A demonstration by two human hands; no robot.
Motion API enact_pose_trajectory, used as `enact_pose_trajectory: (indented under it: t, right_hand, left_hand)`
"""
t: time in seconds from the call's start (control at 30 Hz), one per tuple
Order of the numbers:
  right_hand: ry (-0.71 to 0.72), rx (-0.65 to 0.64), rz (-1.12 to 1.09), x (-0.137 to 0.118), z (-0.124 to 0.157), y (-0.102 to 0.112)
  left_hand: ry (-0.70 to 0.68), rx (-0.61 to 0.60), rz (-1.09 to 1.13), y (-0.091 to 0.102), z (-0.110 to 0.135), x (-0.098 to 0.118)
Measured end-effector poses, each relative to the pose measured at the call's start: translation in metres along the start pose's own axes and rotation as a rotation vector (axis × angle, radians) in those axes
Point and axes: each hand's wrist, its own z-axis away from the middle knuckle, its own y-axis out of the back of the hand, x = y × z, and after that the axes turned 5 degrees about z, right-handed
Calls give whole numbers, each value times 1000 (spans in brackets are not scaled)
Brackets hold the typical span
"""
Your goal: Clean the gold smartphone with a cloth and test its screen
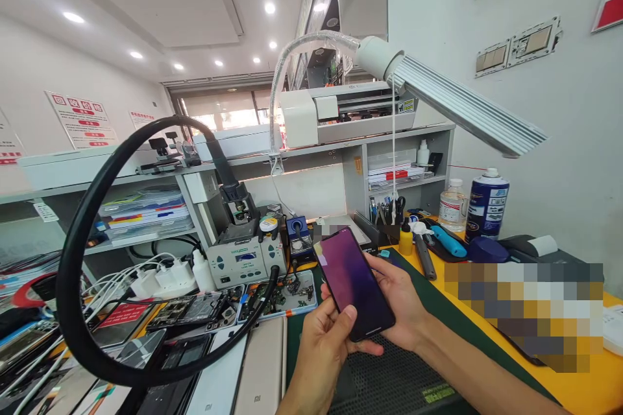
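A smartphone [357, 285] with a dark purple screen is held up, tilted, over the work mat. My left hand [324, 337] grips its lower left side, the thumb lying on the front near the bottom edge. On the other side, my right hand [402, 301] wraps around the right edge, with its fingers behind the phone and mostly hidden. Below the phone lies a black perforated mat [389, 376] on a dark green surface.
A soldering station [243, 262] stands behind left, its thick black hose [73, 259] looping across the front. Several phones and parts, including a gold phone [263, 363], cover the left. A blue spray can [487, 206] stands at right. A lamp [467, 104] hangs overhead.
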Motion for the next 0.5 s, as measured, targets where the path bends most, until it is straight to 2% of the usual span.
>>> enact_pose_trajectory:
  t: [0.13,0.33,0.5]
  right_hand:
    - [22,4,-17,5,0,0]
    - [37,70,51,16,-2,6]
    - [28,95,39,15,-3,5]
  left_hand:
    - [56,96,-15,-3,-1,2]
    - [166,161,11,-7,-2,13]
    - [148,113,20,-4,-3,8]
